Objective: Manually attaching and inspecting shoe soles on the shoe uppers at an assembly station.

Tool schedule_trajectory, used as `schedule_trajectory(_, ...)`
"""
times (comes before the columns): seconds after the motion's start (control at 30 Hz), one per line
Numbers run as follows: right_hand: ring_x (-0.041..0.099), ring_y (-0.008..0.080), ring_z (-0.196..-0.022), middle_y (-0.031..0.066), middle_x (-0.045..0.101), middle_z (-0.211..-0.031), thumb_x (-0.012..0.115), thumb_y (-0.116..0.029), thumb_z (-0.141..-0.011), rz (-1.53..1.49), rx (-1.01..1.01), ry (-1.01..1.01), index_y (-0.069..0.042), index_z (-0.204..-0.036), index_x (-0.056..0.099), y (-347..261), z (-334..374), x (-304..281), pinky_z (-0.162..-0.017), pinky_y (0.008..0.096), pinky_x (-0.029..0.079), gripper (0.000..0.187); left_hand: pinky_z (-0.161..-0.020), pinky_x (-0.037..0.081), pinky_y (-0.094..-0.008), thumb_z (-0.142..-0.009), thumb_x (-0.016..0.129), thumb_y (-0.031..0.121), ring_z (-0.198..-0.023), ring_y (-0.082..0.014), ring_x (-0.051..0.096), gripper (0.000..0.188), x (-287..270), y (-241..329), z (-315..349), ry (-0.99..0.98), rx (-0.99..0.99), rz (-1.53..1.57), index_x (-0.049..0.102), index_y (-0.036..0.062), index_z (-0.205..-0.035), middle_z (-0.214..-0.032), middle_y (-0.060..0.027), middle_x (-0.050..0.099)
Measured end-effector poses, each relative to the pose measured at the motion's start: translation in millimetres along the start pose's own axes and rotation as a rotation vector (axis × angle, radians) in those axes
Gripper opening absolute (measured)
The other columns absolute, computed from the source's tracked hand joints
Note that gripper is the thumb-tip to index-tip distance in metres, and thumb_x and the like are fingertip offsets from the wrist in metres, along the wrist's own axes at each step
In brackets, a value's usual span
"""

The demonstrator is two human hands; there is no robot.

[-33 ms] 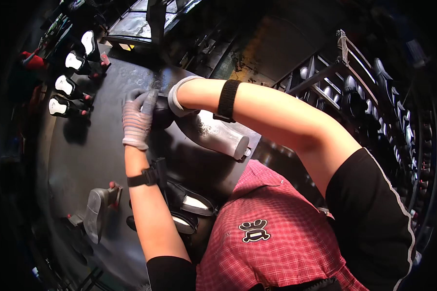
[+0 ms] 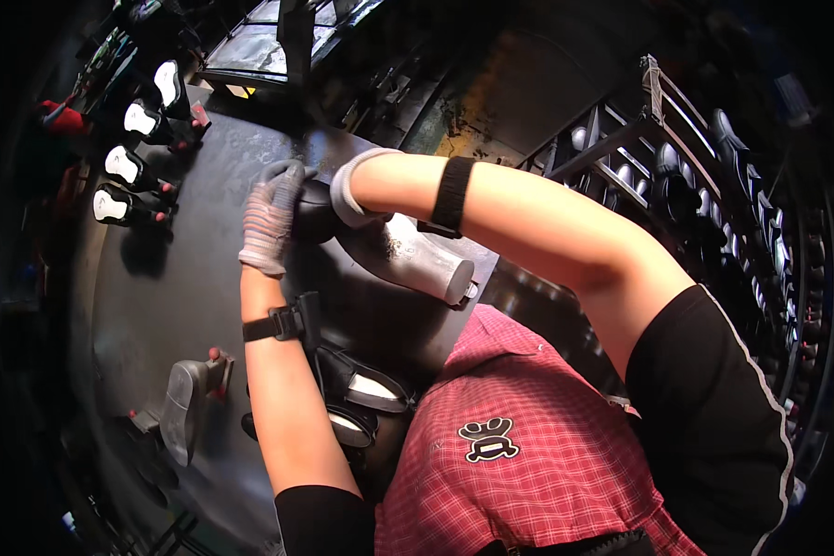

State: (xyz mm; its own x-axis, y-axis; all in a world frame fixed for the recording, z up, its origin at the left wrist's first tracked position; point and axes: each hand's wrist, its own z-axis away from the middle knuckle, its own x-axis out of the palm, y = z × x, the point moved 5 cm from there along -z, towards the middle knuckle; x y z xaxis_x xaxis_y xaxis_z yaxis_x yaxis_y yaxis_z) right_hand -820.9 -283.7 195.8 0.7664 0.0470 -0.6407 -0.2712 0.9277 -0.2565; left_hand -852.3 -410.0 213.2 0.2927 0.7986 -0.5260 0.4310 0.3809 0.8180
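Note:
In a striped grey knitted glove, my left hand (image 2: 271, 222) is closed around the near-left side of a rounded black shoe part (image 2: 315, 215). Its fingers curl over the far end. A grey metal shoe last (image 2: 417, 259) lies to the right, its tip running up to the black part. My right hand (image 2: 347, 190), also gloved, reaches over from the right across the last. Its fingers are hidden behind the wrist and glove cuff. Two black shoes with white insoles (image 2: 375, 387) lie nearer to me, by my left forearm.
A dark metal table (image 2: 204, 296) lies under the work. Several black shoes with white insoles (image 2: 125, 165) line its far left edge. Another grey last (image 2: 183, 408) sits at the near left. A metal rack (image 2: 653, 102) with many shoes stands at the right.
My left fingers have curled further round the black part. My right forearm has moved slightly to the right, showing more of the black part between my hands.

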Motion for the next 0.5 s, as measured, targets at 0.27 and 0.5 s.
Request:
schedule_trajectory(0.27,0.07,0.0363,-0.081,0.0168,0.071,-0.091,0.054,-0.025,-0.095,-0.51,0.307,0.689,-0.006,-0.14,0.046,77.3,176.8,206.8,-0.074,0.0436,0.055,0.05,-0.114,0.025,-0.0575,-0.092,0.053,0.027,-0.104,-0.0271,0.059,0.027,165.6,96.0,55.0,-0.234,0.18,-0.515,0.072,0.0075,-0.092,-0.098,-0.0059,0.069)
schedule_trajectory(0.5,0.07,0.03,-0.092,0.0151,0.07,-0.11,0.054,-0.024,-0.098,-1.028,0.425,1.08,-0.011,-0.137,0.053,118.9,91.1,367.6,-0.085,0.0384,0.053,0.041,-0.114,0.019,-0.0646,-0.085,0.061,0.034,-0.113,-0.0336,0.054,0.029,238.7,138.0,97.2,-0.264,0.05,-0.791,0.067,0.0062,-0.09,-0.099,-0.0117,0.063)
